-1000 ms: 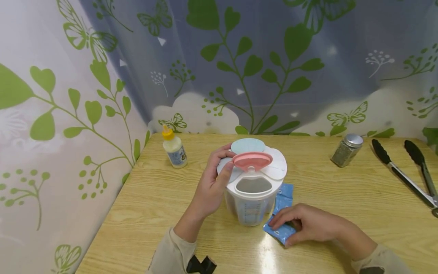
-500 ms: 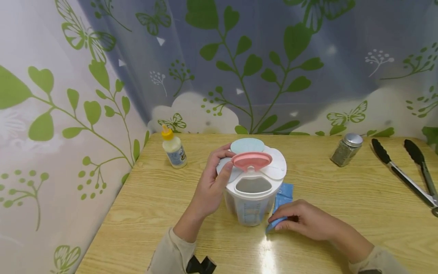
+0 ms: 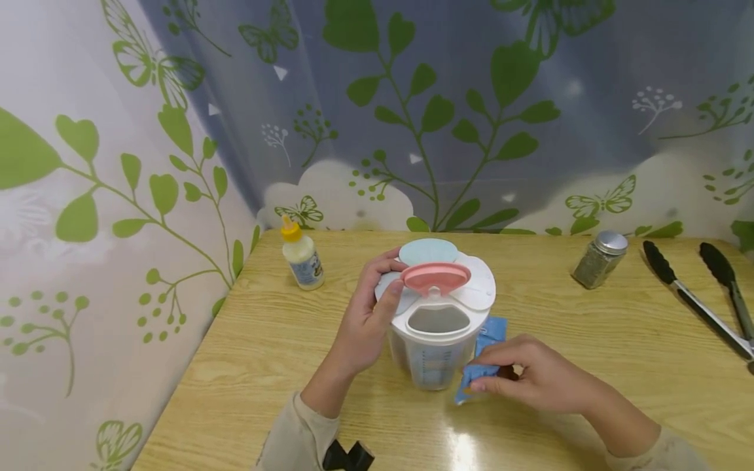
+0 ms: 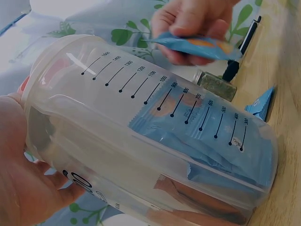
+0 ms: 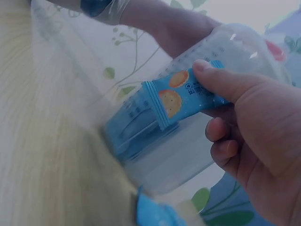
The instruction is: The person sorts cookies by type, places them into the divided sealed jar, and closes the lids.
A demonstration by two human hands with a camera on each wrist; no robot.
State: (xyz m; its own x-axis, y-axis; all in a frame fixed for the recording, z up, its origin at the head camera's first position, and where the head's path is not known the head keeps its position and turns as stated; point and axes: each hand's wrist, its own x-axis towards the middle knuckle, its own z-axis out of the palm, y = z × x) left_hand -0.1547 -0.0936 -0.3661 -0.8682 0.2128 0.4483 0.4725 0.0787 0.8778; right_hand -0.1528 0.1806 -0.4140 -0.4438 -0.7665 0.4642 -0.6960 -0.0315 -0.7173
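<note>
A clear storage canister with a white, sectioned lid stands on the table. Its pink flap is raised, leaving the front opening uncovered. Blue packets lie inside one section, and brown packets show in another. My left hand grips the canister's rim from the left. My right hand pinches a blue cracker packet, printed with round crackers, just right of the canister's base. Behind that hand, another blue packet lies on the table beside the canister.
A small bottle with a yellow cap stands at the back left. At the right are a glass jar of dried herbs and black-handled tongs. A patterned curtain hangs behind the wooden table.
My right hand has picked up the front blue cracker packet from the table, tilting it upright and raising it slightly. My left hand stays on the canister.
</note>
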